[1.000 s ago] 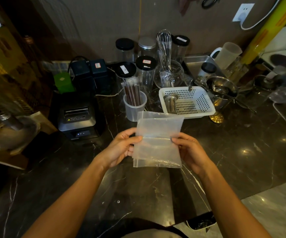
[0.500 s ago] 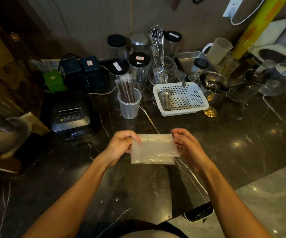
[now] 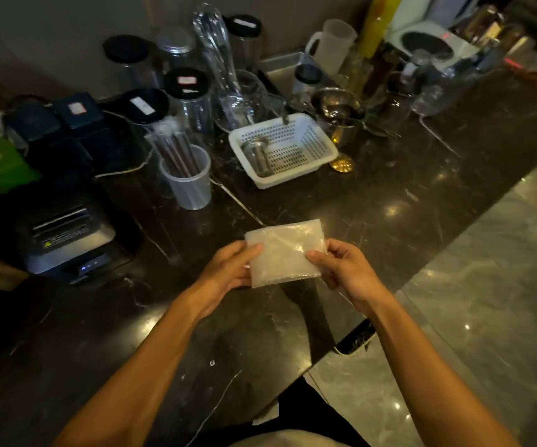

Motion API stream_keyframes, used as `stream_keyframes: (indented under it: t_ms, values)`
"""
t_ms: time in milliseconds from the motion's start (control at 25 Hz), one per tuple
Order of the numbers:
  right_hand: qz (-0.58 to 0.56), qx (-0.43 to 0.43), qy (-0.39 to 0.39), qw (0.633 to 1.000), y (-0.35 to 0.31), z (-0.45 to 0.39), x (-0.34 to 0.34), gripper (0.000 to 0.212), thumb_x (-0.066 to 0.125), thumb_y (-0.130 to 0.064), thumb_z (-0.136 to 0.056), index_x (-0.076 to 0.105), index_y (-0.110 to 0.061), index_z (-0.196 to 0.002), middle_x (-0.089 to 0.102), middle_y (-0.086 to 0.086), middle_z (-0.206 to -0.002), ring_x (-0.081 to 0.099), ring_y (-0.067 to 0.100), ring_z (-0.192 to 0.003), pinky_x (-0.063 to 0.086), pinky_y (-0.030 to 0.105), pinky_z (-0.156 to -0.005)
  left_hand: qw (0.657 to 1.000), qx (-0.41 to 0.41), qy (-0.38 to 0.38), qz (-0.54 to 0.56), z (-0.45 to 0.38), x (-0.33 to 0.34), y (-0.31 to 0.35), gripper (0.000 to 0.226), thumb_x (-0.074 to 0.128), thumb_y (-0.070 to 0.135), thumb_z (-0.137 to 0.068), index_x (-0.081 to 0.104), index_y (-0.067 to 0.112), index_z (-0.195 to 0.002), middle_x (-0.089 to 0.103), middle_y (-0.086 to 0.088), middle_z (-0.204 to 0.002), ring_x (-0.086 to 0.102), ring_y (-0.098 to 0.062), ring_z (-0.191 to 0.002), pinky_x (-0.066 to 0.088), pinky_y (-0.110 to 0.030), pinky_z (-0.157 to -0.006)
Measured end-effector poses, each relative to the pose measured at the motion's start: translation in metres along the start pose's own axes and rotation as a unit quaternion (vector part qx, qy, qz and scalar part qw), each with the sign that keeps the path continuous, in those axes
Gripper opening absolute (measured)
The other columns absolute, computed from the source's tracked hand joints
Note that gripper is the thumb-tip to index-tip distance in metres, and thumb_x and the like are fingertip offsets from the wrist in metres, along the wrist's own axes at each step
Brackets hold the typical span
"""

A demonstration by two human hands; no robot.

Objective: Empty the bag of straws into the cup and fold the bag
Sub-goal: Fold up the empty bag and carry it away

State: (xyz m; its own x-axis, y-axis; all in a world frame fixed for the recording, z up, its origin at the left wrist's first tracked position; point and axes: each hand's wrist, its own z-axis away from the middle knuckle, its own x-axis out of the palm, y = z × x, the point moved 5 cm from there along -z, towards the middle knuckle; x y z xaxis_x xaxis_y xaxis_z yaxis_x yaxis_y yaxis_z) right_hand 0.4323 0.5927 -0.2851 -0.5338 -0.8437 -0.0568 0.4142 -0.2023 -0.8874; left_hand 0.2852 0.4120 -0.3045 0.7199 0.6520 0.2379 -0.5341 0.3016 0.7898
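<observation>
Holding a folded clear plastic bag (image 3: 285,253) above the dark marbled surface (image 3: 406,201), between both hands. Left hand (image 3: 228,272) pinching the bag's left edge, thumb lying over the front, fingers curled behind. Right hand (image 3: 344,269) pinching the right edge, thumb pressing on the front near the middle of that side, fingers tucked behind the plastic. Showing as a compact, roughly square packet, creased and layered, tilted a little, lower edge hanging free of the surface.

Standing farther back and to the left, well apart from the hands: a translucent plastic cup (image 3: 189,182) holding dark straws (image 3: 177,150), leaning toward the left rim, wrapped tops sticking out above the cup. Sitting to the right of the cup: a white perforated basket (image 3: 306,162) containing a small metal cylinder (image 3: 256,154) lying in its left part. Resting left of the cup: a black receipt printer (image 3: 64,233), small lights glowing on its front. Crowding behind the cup: black-lidded clear jars (image 3: 189,98) and a wire whisk (image 3: 215,43) standing in a glass vessel. Lying just right of the basket: a small gold-coloured disc (image 3: 342,163).
</observation>
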Motion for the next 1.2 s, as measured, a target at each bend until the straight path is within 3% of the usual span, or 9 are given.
stream_keyframes:
  t_ms: [120,200,400,520,640,880,1040,1160,1200]
  values:
    - [-0.024,-0.009,0.04,0.999,0.011,0.02,-0.023,0.011,0.072,-0.017,-0.097,0.07,-0.009,-0.089,0.06,-0.004,-0.057,0.04,0.012,-0.045,0.03,0.026,-0.045,0.993,0.012,-0.08,-0.081,-0.006,0.029,-0.014,0.032,0.066,0.023,-0.099,0.065,0.016,-0.13,0.078,-0.009,-0.116,0.078,-0.028,-0.1,0.063,-0.031,-0.078]
    - [-0.039,-0.003,0.057,0.998,0.023,0.033,-0.044,0.016,0.073,-0.018,-0.096,0.07,-0.015,-0.081,0.06,-0.002,-0.057,0.042,0.011,-0.044,0.034,0.023,-0.044,0.989,0.041,-0.1,-0.101,-0.01,0.047,-0.016,0.029,0.067,0.017,-0.098,0.067,0.015,-0.127,0.08,-0.009,-0.113,0.078,-0.025,-0.095,0.062,-0.025,-0.071]
    - [-0.141,0.006,0.071,0.987,0.048,0.052,-0.099,0.013,0.072,-0.008,-0.092,0.072,0.002,-0.1,0.064,0.009,-0.068,0.054,0.012,-0.05,0.047,0.022,-0.047,0.985,0.07,-0.08,-0.137,-0.027,0.098,-0.019,0.023,0.066,0.01,-0.098,0.069,0.014,-0.121,0.082,-0.005,-0.1,0.078,-0.016,-0.077,0.057,-0.021,-0.063]
    - [-0.159,0.0,0.128,0.979,0.067,0.058,-0.14,0.01,0.068,0.0,-0.094,0.077,-0.002,-0.096,0.068,0.01,-0.072,0.057,0.012,-0.053,0.049,0.023,-0.049,0.983,0.073,-0.059,-0.159,-0.038,0.144,-0.025,0.017,0.064,0.013,-0.1,0.069,0.02,-0.114,0.08,-0.002,-0.104,0.077,-0.011,-0.078,0.057,-0.019,-0.064]
    - [-0.158,0.01,0.186,0.97,0.094,0.062,-0.183,0.012,0.066,0.0,-0.096,0.077,-0.004,-0.097,0.066,0.005,-0.068,0.055,0.013,-0.053,0.048,0.024,-0.051,0.983,0.071,-0.044,-0.166,-0.055,0.199,-0.038,0.01,0.058,0.015,-0.103,0.066,0.018,-0.109,0.076,-0.007,-0.104,0.067,-0.004,-0.061,0.05,-0.014,-0.053]
    - [-0.16,0.049,0.307,0.937,0.165,0.071,-0.305,0.012,0.063,-0.001,-0.098,0.072,-0.009,-0.099,0.066,-0.007,-0.062,0.053,0.007,-0.053,0.046,0.022,-0.048,0.984,-0.013,-0.047,-0.171,-0.097,0.332,-0.105,0.017,0.055,0.017,-0.105,0.061,0.004,-0.115,0.072,-0.009,-0.102,0.066,-0.015,-0.064,0.047,-0.013,-0.049]
    - [-0.19,0.107,0.343,0.914,0.234,0.065,-0.373,0.011,0.066,0.0,-0.095,0.069,-0.002,-0.105,0.062,0.002,-0.07,0.051,0.01,-0.053,0.045,0.023,-0.046,0.978,-0.079,-0.038,-0.191,-0.139,0.388,-0.177,0.018,0.06,0.027,-0.103,0.065,0.014,-0.115,0.076,-0.009,-0.106,0.075,-0.023,-0.079,0.055,-0.021,-0.058]
    - [-0.201,0.172,0.324,0.908,0.288,0.045,-0.39,0.008,0.065,0.002,-0.095,0.066,-0.006,-0.097,0.059,0.002,-0.07,0.05,0.011,-0.052,0.045,0.025,-0.049,0.961,-0.139,-0.005,-0.238,-0.177,0.392,-0.239,0.017,0.062,0.031,-0.101,0.067,0.016,-0.103,0.073,-0.014,-0.1,0.069,-0.026,-0.088,0.06,-0.044,-0.084]
    - [-0.199,0.196,0.315,0.907,0.309,0.035,-0.393,0.01,0.063,0.003,-0.095,0.065,-0.007,-0.095,0.059,0.003,-0.07,0.051,0.012,-0.052,0.046,0.025,-0.05,0.955,-0.167,0.003,-0.245,-0.191,0.392,-0.26,0.019,0.061,0.031,-0.101,0.067,0.013,-0.102,0.07,-0.013,-0.096,0.066,-0.025,-0.088,0.058,-0.044,-0.086]
